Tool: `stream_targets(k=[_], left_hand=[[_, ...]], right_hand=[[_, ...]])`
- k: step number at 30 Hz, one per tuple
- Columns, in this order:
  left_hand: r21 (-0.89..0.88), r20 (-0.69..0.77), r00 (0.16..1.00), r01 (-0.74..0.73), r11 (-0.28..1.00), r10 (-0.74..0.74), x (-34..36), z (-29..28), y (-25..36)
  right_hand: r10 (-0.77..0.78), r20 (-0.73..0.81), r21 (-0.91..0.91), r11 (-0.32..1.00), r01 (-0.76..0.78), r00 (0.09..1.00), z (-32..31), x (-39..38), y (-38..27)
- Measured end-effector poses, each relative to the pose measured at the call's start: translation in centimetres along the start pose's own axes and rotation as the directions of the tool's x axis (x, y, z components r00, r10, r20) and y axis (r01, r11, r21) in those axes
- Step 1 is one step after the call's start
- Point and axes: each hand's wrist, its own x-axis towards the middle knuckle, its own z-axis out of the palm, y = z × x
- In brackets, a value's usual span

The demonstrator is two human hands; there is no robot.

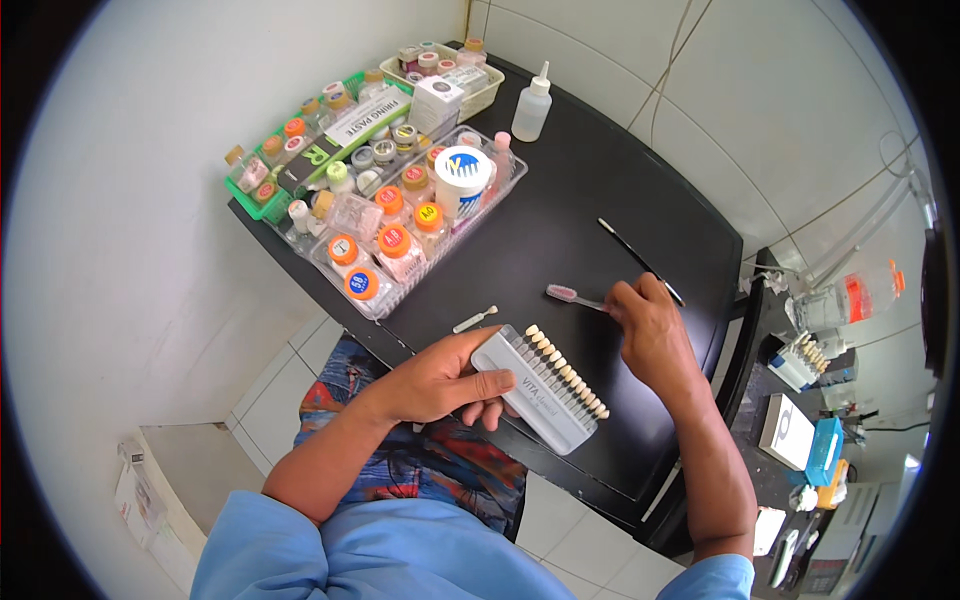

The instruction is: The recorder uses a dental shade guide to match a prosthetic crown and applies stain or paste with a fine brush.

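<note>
My left hand (445,385) grips a grey dental shade guide (535,390) with a row of tooth-coloured tabs along its top. A single loose tab (474,319) lies just beyond that hand on the black table (560,190). At the right, my right hand (645,330) has its fingers closed on the handle of a toothbrush (572,297) with pale pink bristles, held low over the tabletop. A thin brush (618,238) lies behind that hand, partly hidden by it.
Trays of small jars and boxes (400,290) cover the table's back left, beside a white squeeze bottle (532,115). A lower side counter at right holds a water jug (840,300), another shade guide (800,360) and boxes (785,430). Tiled wall rises behind; white wall stands left.
</note>
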Motion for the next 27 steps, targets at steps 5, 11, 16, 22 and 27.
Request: stream_targets(k=[5, 11, 16, 22, 27], left_hand=[[0.007, -0.073, 0.994, -0.075, 0.997, 0.076, 0.4, 0.0, -0.4], [0.019, -0.134, 0.986, -0.094, 0.995, 0.096, 0.6, 0.3, -0.6], [0.039, -0.193, 0.970, -0.140, 0.989, 0.145, 0.5, 0.5, -0.8], [0.031, -0.306, 0.933, -0.189, 0.982, 0.189, 0.6, 1.0, -1.3], [0.099, -0.302, 0.939, -0.139, 0.985, 0.163, 0.2, 1.2, -0.3]], right_hand=[[0.104, 0.076, -0.063, 0.993, -0.100, 0.992, 0.6, 0.4, -0.4], [0.015, -0.029, -0.166, 0.986, -0.020, 0.999, 0.8, 0.9, 0.2], [0.050, -0.197, 0.163, 0.986, -0.018, 0.979, 0.1, 1.3, -1.0], [0.156, 0.437, 0.855, 0.235, -0.463, 0.886, -0.1, -0.4, -3.2], [0.044, 0.514, 0.841, 0.167, -0.514, 0.857, -0.5, 0.2, -2.9]])
